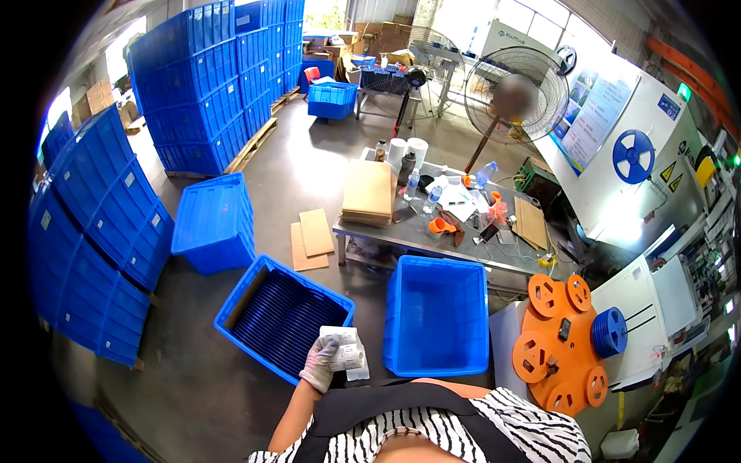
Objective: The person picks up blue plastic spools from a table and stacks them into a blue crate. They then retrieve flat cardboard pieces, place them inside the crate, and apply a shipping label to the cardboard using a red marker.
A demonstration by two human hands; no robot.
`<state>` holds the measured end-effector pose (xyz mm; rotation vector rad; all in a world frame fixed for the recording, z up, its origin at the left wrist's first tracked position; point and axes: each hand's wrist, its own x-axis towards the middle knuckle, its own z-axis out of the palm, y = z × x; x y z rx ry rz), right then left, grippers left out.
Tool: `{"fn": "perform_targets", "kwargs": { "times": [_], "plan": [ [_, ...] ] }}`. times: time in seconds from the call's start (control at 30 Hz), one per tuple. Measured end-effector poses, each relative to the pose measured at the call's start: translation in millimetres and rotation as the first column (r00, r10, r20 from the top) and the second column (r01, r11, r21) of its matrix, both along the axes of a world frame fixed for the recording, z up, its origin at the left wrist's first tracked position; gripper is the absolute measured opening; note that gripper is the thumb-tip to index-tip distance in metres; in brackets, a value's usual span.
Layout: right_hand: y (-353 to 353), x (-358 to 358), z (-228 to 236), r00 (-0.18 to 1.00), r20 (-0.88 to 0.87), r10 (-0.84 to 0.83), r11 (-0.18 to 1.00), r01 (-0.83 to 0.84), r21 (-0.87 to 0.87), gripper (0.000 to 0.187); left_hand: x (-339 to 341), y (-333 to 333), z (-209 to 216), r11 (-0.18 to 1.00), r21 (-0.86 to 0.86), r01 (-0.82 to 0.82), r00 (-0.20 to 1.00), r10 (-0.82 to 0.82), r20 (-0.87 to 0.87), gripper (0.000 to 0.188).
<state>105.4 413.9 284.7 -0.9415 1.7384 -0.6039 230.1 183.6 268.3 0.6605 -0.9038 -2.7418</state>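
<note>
My left hand [318, 364], in a pale glove, is closed around a roll of white printed labels [344, 349], with a loose strip hanging below it. The hand is over the near right corner of a blue plastic crate [225, 316]. Inside that crate, dark blue reels [287, 312] stand on edge, packed in two rows with cardboard along one side. To the right, in front of me, a second blue crate [437, 316] stands with its top uncovered and nothing visible inside. Of my right arm only a bit of skin shows beside my chest; my right hand is out of sight.
A grey metal table [363, 231] holds cardboard sheets [367, 189], bottles and papers. At right stands an orange plate with round discs [532, 328] and blue reels [610, 332]. Stacked blue crates [189, 92] line the left; a closed crate [212, 220] and cardboard pieces [315, 233] lie nearer.
</note>
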Motion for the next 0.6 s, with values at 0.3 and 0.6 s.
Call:
{"fn": "perform_targets", "kwargs": {
  "times": [0.3, 0.6],
  "plan": [
    [-28.6, -1.2, -7.5, 1.0, 0.007, 0.016, 0.997, -0.016, 0.07, 0.029, -8.8, -29.1, 2.6, 0.997, -0.001, 0.077, 0.996, -0.077, -0.032, 0.039],
    [-53.9, -7.7, -22.5, 0.997, 0.007, 0.071, 0.978, -0.071, 0.198, 0.03, -7.4, -31.2, 13.6, 0.891, 0.276, 0.361, 0.932, -0.358, -0.065, 0.069]
  ]
}}
